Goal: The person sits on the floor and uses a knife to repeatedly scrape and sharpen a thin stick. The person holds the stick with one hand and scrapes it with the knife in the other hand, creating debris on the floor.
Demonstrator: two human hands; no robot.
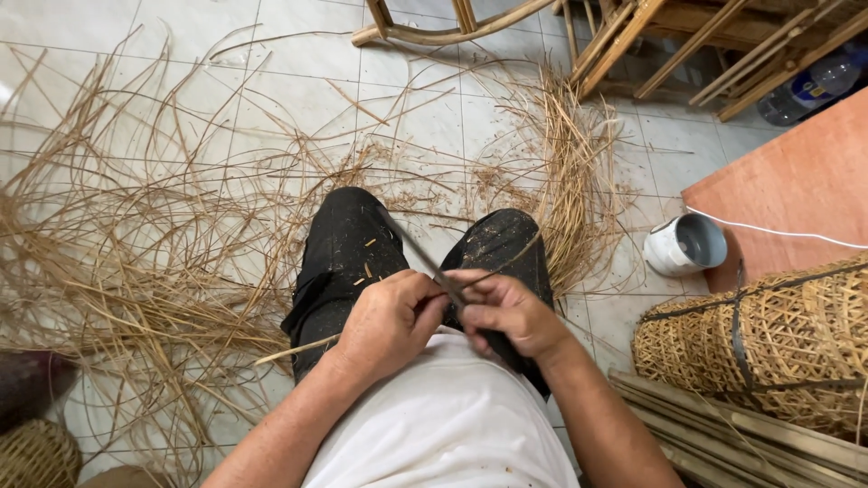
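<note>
A white tiled floor (271,54) spreads out beyond the fingers, and most of it to their left and ahead is buried under a loose tangle of long, dry, straw-coloured cane strips (136,244), thin, flat and curling. A denser sheaf of the same strips (574,181) lies ahead and to the right of the fingers. Farther off, at the top, stand bare wooden frames (651,36) of pale, round and squared poles. To the right lies a flat reddish-brown board (796,181) with a white cord (778,233) across it, and nearer a woven basket (768,343) of open lattice cane, lying on its side and bound by dark straps, above a stack of flat bamboo slats (750,434). A small white pot (684,244) with a grey inside lies tipped between the sheaf and the basket. Another woven piece (36,452) sits at the far lower left.

Just beyond the fingers are the person's knees in black trousers (348,244) flecked with shavings; nothing stands between the camera and the hands.

The left hand (389,321) is clenched around a thin cane strip (298,348), whose pale tail sticks out to the left below the wrist. The right hand (511,312) grips a dark knife (425,258); its narrow blade slants up and away to the left from between the two hands, crossing the strip where the fingers meet
</note>
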